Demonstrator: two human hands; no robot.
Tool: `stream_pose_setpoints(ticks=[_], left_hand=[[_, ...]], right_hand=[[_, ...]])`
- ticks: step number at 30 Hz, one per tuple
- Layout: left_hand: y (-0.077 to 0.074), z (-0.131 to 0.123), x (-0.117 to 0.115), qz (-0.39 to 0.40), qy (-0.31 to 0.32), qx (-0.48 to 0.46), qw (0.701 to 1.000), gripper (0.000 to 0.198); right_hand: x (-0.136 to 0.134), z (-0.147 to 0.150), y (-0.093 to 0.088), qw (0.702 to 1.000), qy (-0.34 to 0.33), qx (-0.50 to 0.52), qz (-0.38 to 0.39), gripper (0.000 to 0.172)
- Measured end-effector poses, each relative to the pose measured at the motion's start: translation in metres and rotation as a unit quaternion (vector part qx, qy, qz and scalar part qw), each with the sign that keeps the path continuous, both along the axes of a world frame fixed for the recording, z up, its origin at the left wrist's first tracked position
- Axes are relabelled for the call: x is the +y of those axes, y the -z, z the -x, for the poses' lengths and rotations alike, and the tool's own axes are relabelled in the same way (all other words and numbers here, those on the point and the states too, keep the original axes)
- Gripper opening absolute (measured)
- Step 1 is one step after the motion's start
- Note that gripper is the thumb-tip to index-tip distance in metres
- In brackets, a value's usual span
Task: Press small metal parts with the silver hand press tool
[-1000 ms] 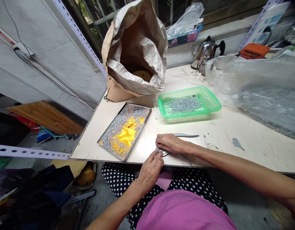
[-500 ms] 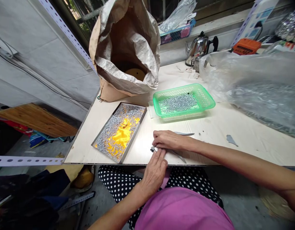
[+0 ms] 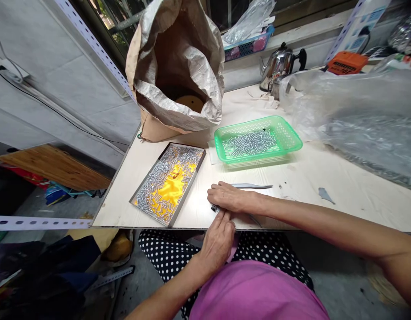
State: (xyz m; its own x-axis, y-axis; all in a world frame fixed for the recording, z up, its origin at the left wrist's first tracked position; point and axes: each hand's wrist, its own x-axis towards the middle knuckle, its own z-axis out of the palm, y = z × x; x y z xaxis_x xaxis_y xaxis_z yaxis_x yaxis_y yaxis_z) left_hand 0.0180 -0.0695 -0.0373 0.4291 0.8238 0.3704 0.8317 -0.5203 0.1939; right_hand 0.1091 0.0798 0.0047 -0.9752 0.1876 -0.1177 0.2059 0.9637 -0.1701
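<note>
My right hand (image 3: 227,196) lies low over the tabletop near its front edge, fingers curled down onto something mostly hidden beneath them. A small metal piece with a dark end (image 3: 214,208) peeks out under its fingers. From below, my left hand (image 3: 220,238) reaches over the table edge, its fingers drawn together and the tips against that same spot. What the left fingertips pinch is hidden. A slim grey handle-like bar (image 3: 254,186) sticks out to the right behind my right hand. A second thin grey bar (image 3: 255,221) shows below the wrist; whether the two join is covered.
Left of the hands, a shallow tray (image 3: 188,189) holds many small metal pins over a yellow bottom. A green plastic basket (image 3: 259,159) with similar pins stands behind. Farther back are a large paper sack (image 3: 152,126), a kettle (image 3: 275,66) and a clear plastic bag (image 3: 359,102).
My right hand has shifted slightly left and flattened over the small metal piece, covering more of it. My left hand stays at nearly the same place. The view has moved slightly.
</note>
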Motion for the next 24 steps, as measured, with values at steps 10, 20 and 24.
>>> stream_pose_setpoints(ticks=[10,20,24], left_hand=[[-0.006,-0.036,-0.023,0.04,-0.043,-0.019,0.998,0.014],[-0.012,-0.024,-0.018,0.048,-0.07,-0.022,0.996,0.019],[-0.012,-0.02,-0.018,0.024,-0.04,-0.004,0.999,0.024]], right_hand=[[-0.002,0.02,0.005,1.0,0.002,0.018,0.013,0.017],[0.076,-0.076,-0.08,0.899,0.401,0.122,-0.126,0.027],[0.041,-0.104,-0.059,0.949,0.314,0.027,-0.02,0.02]])
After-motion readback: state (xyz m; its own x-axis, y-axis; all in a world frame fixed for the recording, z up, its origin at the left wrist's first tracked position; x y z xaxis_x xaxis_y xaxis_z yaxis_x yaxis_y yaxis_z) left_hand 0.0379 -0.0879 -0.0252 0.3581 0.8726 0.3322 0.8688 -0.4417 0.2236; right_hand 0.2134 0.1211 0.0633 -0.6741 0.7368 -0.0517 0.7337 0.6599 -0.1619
